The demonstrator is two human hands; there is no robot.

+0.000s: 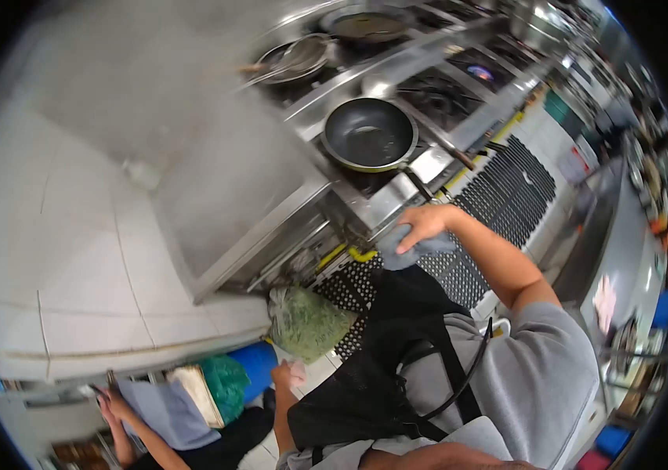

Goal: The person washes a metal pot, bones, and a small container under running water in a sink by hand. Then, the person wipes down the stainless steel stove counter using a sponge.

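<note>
My right hand (425, 225) is closed around a bunched grey cloth (406, 249), just below the handle (418, 185) of a black frying pan (371, 133). That pan rests on the near burner of the stove, with a small shiny patch of liquid at its bottom. Low beside my black apron (349, 384) is my left hand (280, 374), its fingers bent round a pale pink cloth-like piece (297, 373). Part of that hand is small and blurred.
Another pan with a strainer (302, 56) and a wide pan (369, 27) stand farther back. A burner flame (480, 73) is lit. A bag of greens (308, 323) sits on the floor near black mats (506, 196). A co-worker (165, 411) is at lower left.
</note>
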